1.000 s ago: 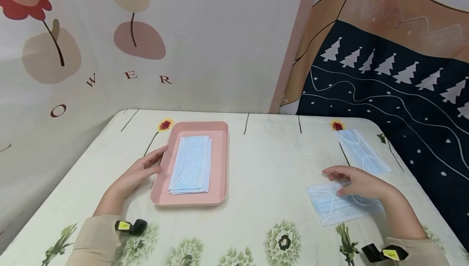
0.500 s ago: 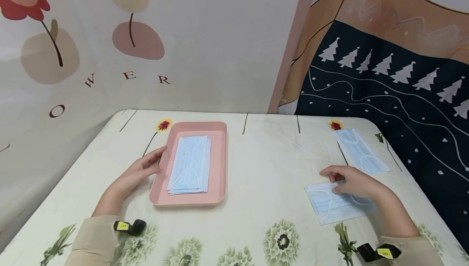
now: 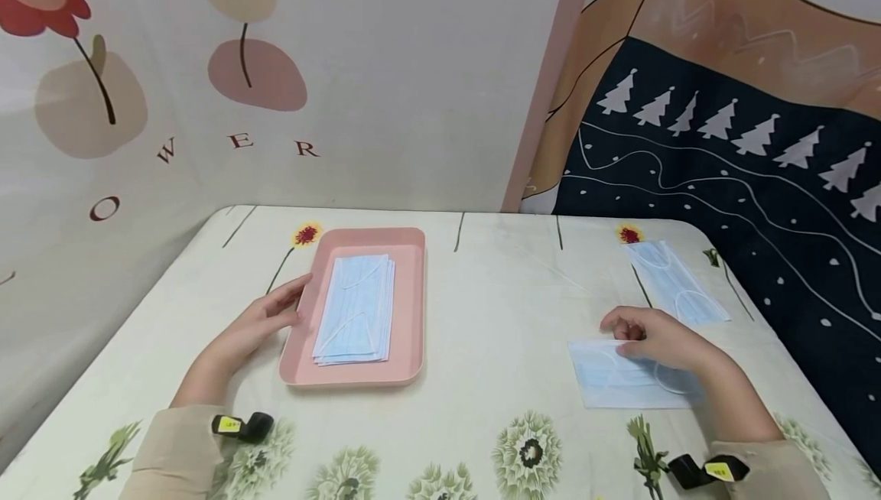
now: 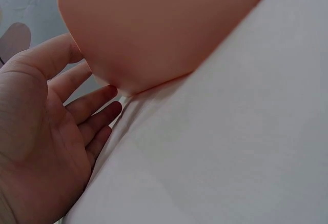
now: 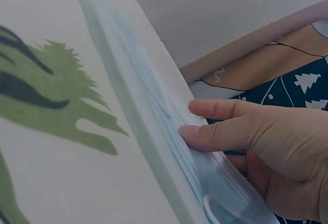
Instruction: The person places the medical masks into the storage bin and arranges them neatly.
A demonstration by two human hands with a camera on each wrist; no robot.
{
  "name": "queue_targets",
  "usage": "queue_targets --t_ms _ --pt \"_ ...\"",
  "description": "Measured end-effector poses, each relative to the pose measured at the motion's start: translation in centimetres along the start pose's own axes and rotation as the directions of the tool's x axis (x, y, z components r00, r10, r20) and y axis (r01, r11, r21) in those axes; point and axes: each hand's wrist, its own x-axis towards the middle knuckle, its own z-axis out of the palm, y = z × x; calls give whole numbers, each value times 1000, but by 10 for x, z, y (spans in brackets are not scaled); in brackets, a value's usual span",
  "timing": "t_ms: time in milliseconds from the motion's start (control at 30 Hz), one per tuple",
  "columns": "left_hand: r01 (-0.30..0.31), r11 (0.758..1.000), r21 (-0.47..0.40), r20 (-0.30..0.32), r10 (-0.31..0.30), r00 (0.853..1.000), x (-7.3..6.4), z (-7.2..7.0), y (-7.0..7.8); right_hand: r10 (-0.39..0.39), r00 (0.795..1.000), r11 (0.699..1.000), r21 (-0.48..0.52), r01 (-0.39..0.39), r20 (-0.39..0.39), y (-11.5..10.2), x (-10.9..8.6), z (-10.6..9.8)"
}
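My right hand (image 3: 668,341) pinches the upper edge of a light blue disposable face mask (image 3: 602,387) between thumb and fingers. In the right wrist view the mask (image 5: 148,88) stands edge-up, tilted above the cloth, with a white ear loop hanging near the fingers. On the left, my left hand (image 3: 248,333) touches the left side of a pink rectangular tray (image 3: 411,305), its fingers loosely extended. The left wrist view shows the fingertips right at the tray's rounded corner (image 4: 138,44). Inside the tray lies a neat stack of blue masks (image 3: 352,310).
Another blue mask (image 3: 674,282) lies flat at the back right, beyond my right hand. A flower-print white cloth (image 3: 495,316) covers the table. Behind it hangs a pale curtain (image 3: 413,87), and a dark tree-patterned fabric (image 3: 723,171) borders the right side.
My right thumb and fingers have closed on the near mask and raised its far edge, so the mask has turned and tilted. The left hand and tray stay put.
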Motion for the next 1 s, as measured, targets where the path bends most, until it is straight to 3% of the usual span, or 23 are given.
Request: queue_targets --t_ms 167,533,767,1000 --pt "-8 1000 -12 3 8 1000 0 1 2 -2 1000 1000 2 2 -31 1 1 0" --pt "-2 1000 -12 4 2 1000 1 0 0 7 1000 999 36 -7 -3 6 1 -1" --pt "10 1000 0 2 -10 1000 1 0 1 49 996 999 6 -49 -70 1 -1 -1" --pt "-1 1000 -4 2 1 1000 0 1 2 -16 991 999 33 20 -132 -5 -1 -1"
